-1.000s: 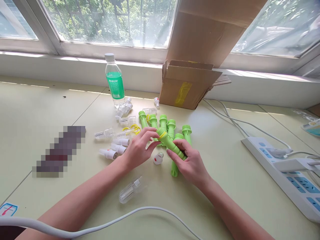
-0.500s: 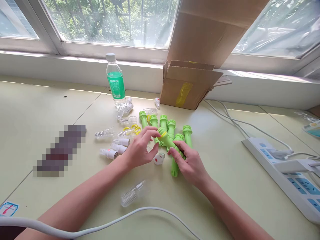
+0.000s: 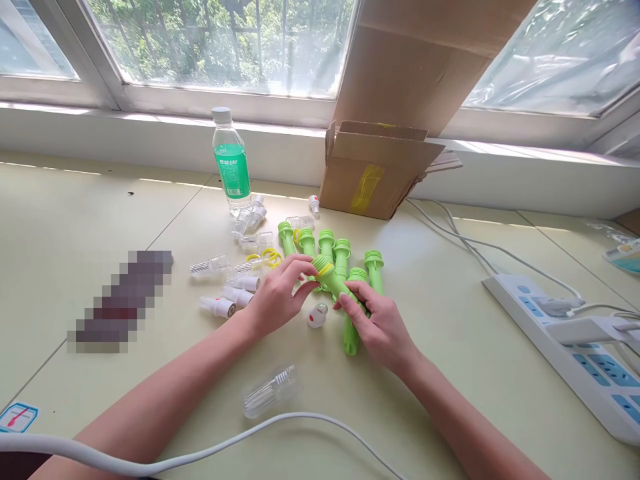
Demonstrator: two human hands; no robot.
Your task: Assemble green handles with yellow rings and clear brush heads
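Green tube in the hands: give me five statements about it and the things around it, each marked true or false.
1. The right hand grips the green tube. True.
2. The left hand touches the tube's end that bears a yellow ring. True.
3. The water bottle lies on its side. False: it stands upright.
4. The cardboard box sits left of the bottle. False: it sits to the bottle's right.
5. A power strip lies on the table, right of the hands. True.
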